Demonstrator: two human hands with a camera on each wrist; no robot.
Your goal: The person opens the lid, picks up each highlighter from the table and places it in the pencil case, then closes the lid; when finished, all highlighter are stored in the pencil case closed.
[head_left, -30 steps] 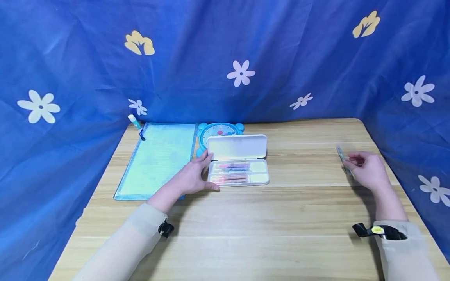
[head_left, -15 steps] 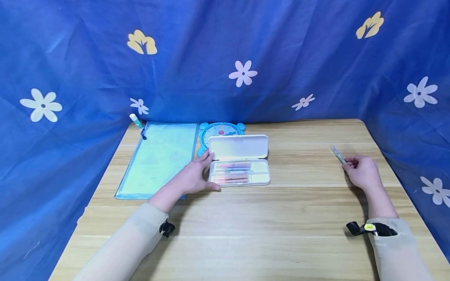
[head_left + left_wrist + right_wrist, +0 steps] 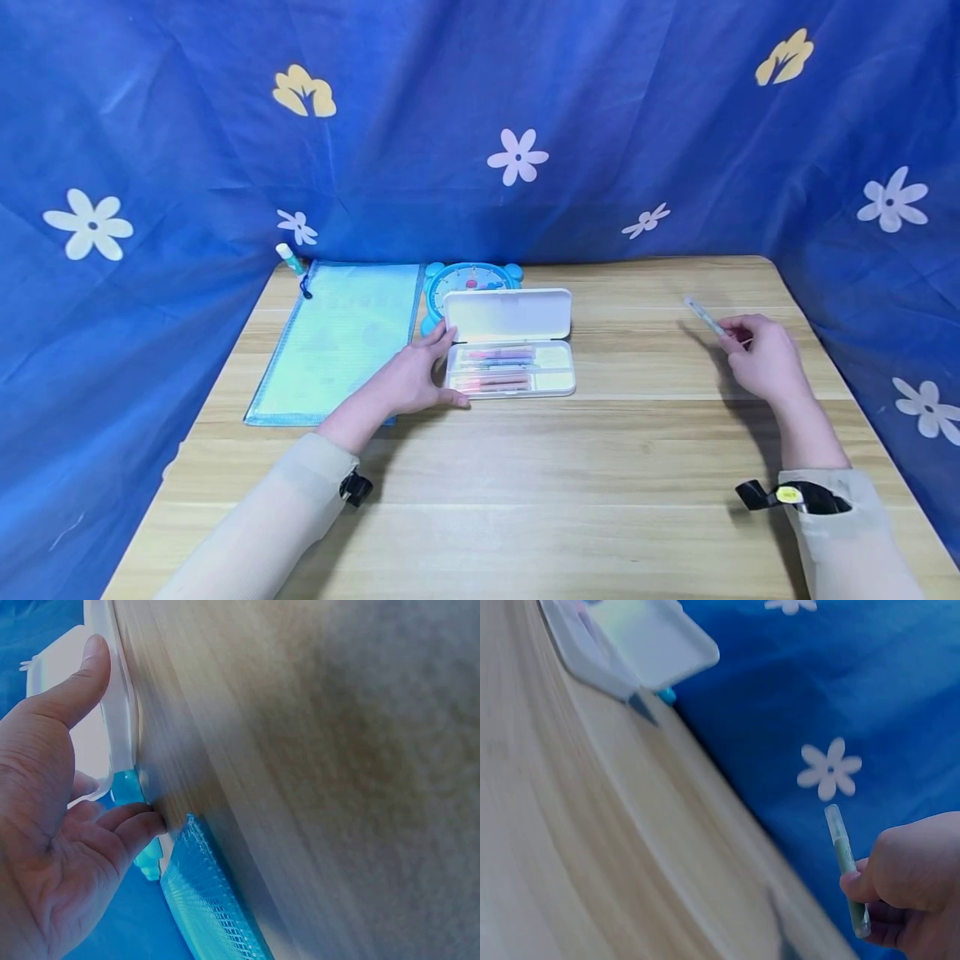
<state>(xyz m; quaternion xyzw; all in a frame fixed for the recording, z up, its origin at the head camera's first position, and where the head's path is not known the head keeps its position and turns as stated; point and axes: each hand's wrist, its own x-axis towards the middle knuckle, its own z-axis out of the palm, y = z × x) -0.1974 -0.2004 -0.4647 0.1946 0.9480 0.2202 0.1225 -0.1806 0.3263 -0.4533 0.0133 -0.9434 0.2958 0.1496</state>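
Observation:
My left hand (image 3: 408,379) steadies the left end of an opened white pencil case (image 3: 555,379), its thumb along the near edge and its forefinger at the lid. Several pens (image 3: 495,383), mostly pinkish, lie in the case's compartments. In the left wrist view the left hand (image 3: 67,847) has its thumb across the case (image 3: 116,697) and its lower fingers curled. Out on the right, my right hand (image 3: 765,358) pinches a slim pale green pen (image 3: 705,317) with a clear cap, raised off the table and pointing away to the left. The right wrist view shows this pen (image 3: 844,855) between thumb and fingers.
A light blue mesh zip pouch (image 3: 345,342) lies left of the case. Behind the case is a blue toy clock (image 3: 438,292), partly covered by the lid. A white-and-teal glue stick (image 3: 289,258) stands at the pouch's far left corner. A blue flowered curtain (image 3: 405,167) hangs behind the table.
The right hand has carried the pen to the left and lifted it from the table. The left hand and the pencil case have stayed in place.

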